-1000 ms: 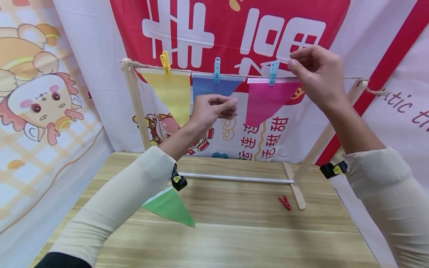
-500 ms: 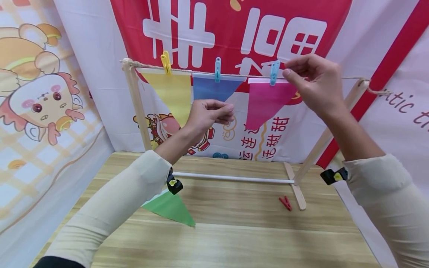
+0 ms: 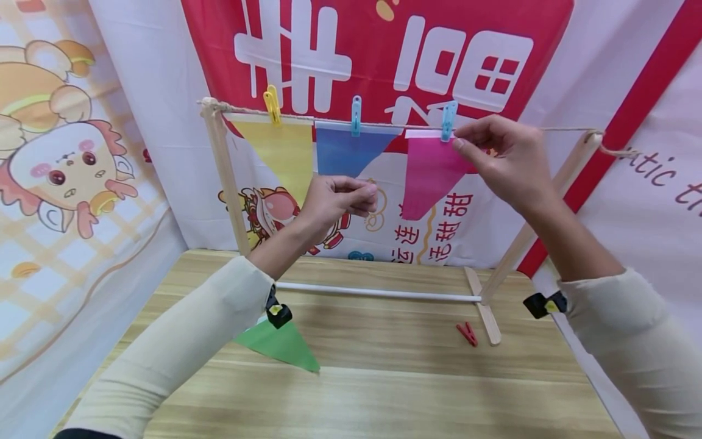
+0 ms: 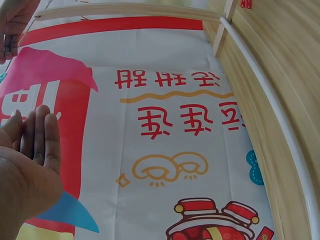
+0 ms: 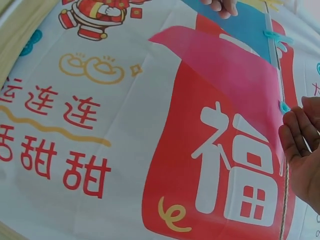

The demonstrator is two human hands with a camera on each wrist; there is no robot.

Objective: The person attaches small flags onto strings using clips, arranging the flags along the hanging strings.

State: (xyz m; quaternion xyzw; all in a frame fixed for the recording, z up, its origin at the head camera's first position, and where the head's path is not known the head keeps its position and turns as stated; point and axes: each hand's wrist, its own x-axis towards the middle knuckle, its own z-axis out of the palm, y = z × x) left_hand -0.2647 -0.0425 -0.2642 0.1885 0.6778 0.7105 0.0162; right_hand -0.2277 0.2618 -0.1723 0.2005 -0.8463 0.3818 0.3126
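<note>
A pink pennant (image 3: 430,174) hangs from the twine (image 3: 559,128) by a light-blue clothespin (image 3: 449,120). Beside its upper right corner is my right hand (image 3: 507,161), fingers loosely bent and holding nothing in the right wrist view; whether the fingertips touch the pennant, I cannot tell. My left hand (image 3: 337,201) hovers in front of the blue pennant (image 3: 353,149), with relaxed fingers (image 4: 41,135) and nothing in them. Another light-blue clothespin (image 3: 356,116) holds that pennant, and a yellow clothespin (image 3: 271,105) holds the yellow pennant (image 3: 287,149).
Two wooden posts, left (image 3: 227,177) and right (image 3: 523,235), carry the twine. A white rod (image 3: 378,294) runs low between them. On the wooden table (image 3: 395,399) lie a green pennant (image 3: 282,344), partly behind my left sleeve, and a red clothespin (image 3: 467,333). A printed cloth hangs behind.
My right hand has moved down and left, from above the twine to beside the pink pennant's corner. My left hand has dropped slightly and drifted left. The clipped pennants stay on the twine.
</note>
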